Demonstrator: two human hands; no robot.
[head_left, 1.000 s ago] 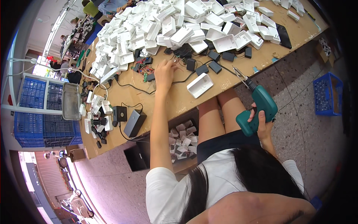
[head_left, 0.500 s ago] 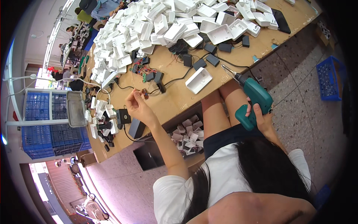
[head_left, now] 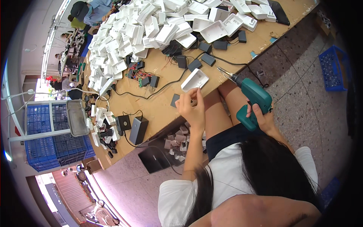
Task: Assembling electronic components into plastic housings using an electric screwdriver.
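Observation:
In my right hand is a green, pistol-shaped soldering gun, its metal tip pointing up and left past the table's front edge. My fingers wrap its grip. My left hand is raised over the table's front edge with thumb and fingers pinched together. What it pinches is too small to make out. Just beyond its fingertips lies an open white plastic housing. A flat dark box shows beside the left hand, partly covered by it.
A large heap of white housings covers the table's far side. Black boxes, wired circuit boards and a black cord lie before it. A black power unit stands near the left end. A blue crate sits on the floor at right.
My left hand has moved right and nearer me, from beside the wired parts to the white housing. The soldering gun stays nearly where it was in my right hand.

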